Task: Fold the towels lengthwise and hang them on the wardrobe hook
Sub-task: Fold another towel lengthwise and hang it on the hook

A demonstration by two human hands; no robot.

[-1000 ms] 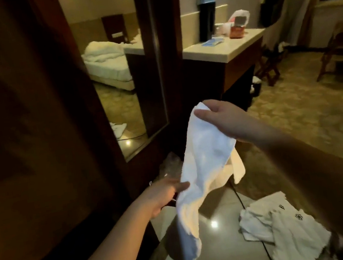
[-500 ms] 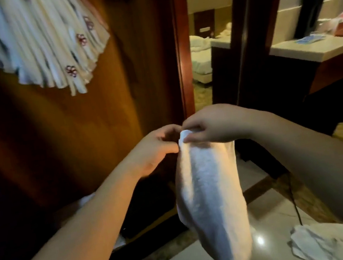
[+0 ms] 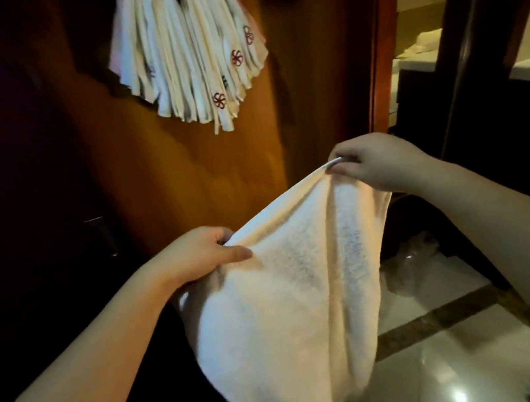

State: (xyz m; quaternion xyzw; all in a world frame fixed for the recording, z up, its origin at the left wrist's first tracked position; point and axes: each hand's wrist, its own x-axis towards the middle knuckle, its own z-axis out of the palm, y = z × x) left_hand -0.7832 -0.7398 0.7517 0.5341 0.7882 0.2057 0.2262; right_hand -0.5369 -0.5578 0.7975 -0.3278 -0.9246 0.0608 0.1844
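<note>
Stretching the white terry towel (image 3: 291, 287) taut along its top edge, in front of the brown wooden wardrobe door (image 3: 185, 185). Best done by keeping both corners level, then bringing them together so the long edges meet before lifting toward the bunch of hung white towels with red emblems (image 3: 187, 49). Left hand (image 3: 196, 257) pinching one corner, thumb over curled fingers (image 3: 227, 233). Right hand (image 3: 375, 162) gripping the other corner, fingers closed tight.

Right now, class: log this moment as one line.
hands: left, right pinch towel edge | towel: spread, unfolded | hung towels: on wardrobe
</note>
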